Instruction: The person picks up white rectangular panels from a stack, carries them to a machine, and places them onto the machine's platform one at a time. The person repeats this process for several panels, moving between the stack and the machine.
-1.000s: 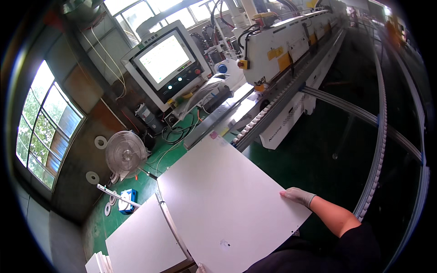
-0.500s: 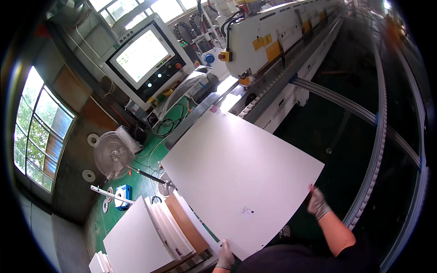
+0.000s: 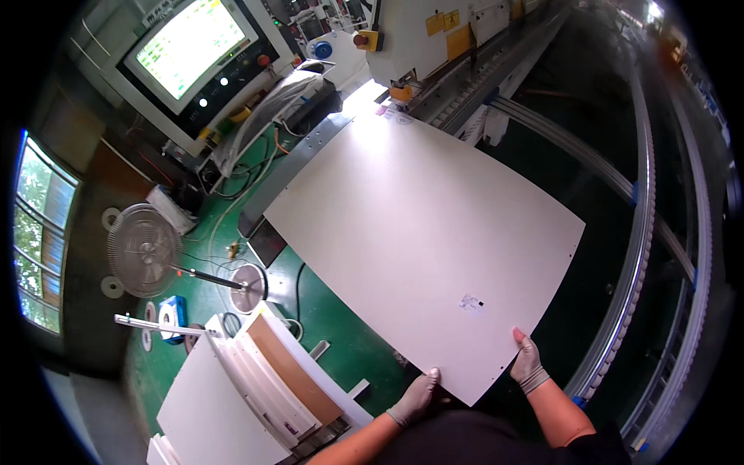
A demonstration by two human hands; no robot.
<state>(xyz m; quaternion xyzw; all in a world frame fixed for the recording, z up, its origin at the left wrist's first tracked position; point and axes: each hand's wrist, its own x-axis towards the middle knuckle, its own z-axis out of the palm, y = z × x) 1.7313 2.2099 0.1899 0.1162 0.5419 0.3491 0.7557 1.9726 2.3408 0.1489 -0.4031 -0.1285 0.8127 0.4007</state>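
A large white panel (image 3: 418,232) stretches in front of me, its far end resting at the infeed of a long machine. My left hand (image 3: 418,394), in a light glove, grips its near left edge with the thumb on top. My right hand (image 3: 526,360), gloved with a reddish thumb tip showing, grips the near right edge. The fingers of both hands are hidden beneath the panel. A small printed label (image 3: 470,302) lies on the panel near my right hand. Small dark holes show along the near right edge.
Stacked boards (image 3: 232,395), white and brown, stand at lower left. Behind them are a standing fan (image 3: 145,249) and a blue box (image 3: 172,319). A control screen (image 3: 190,50) is at upper left, and the machine (image 3: 434,35) beyond the panel. Metal roller rails (image 3: 632,279) curve along the right.
My right hand has moved down along the panel's edge, nearer to its close corner. The panel has turned slightly, and the view has tilted downward, closer to the panel.
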